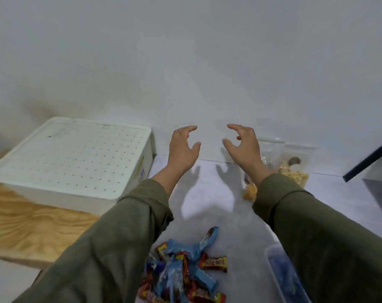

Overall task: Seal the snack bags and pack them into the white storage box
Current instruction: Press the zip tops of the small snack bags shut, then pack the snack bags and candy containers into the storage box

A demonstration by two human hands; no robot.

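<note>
**Hands up, nothing held**

My left hand (182, 147) and right hand (242, 145) hovered apart, fingers loosely spread, gripping nothing. The box (72, 158) sat lidded left of my left hand. Clear snack bags (292, 165) lay right of the box, behind my right wrist; wrapped candies (185, 270) lay nearer me.

A plain white wall (185, 62) fills the upper view — faintly stained toward the left. Below lies a pale grey surface (207, 215), with a light wooden board (28, 226) at left. A dark-edged panel (369, 158) juts in at right.
</note>
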